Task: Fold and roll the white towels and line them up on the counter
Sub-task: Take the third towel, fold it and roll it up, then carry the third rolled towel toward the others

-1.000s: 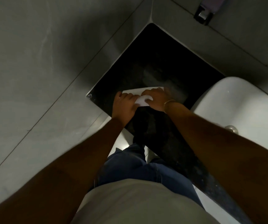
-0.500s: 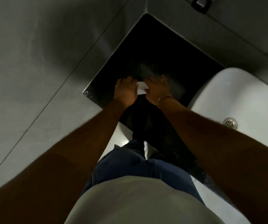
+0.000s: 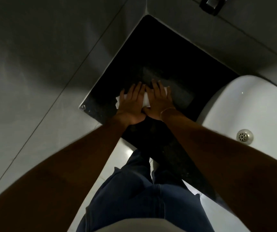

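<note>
Forearms enter from the lower corners of the frame and converge at the centre, above blue denim trousers and a pale glossy floor. Left hand (image 3: 131,102) and right hand (image 3: 159,101) lie side by side, palms down, fingers spread and extended, thumbs touching or nearly so at the near edge. Neither grip is closed round anything; both are flat and pressing on the white towel (image 3: 145,100), which shows only as a strip between the hands and as small edges at the far left and far right of them. A thin bracelet (image 3: 167,110) circles the right wrist.

Judgement: the step in hand is the rolling or flattening of one towel; whether it is already a roll cannot be told, as the hands cover most of it. The next move appears to call for even pressure from both palms so the cloth keeps straight edges, then placement in line. No finished rolls are visible.

Towel reads as soft, matt cloth. It lies at the frame's centre on the table (image 3: 167,64), a dark, polished, speckled slab with a square corner. A smooth white basin (image 3: 251,101) with a metal drain (image 3: 244,136) sits at right. Grey tiled walls rise beyond.
</note>
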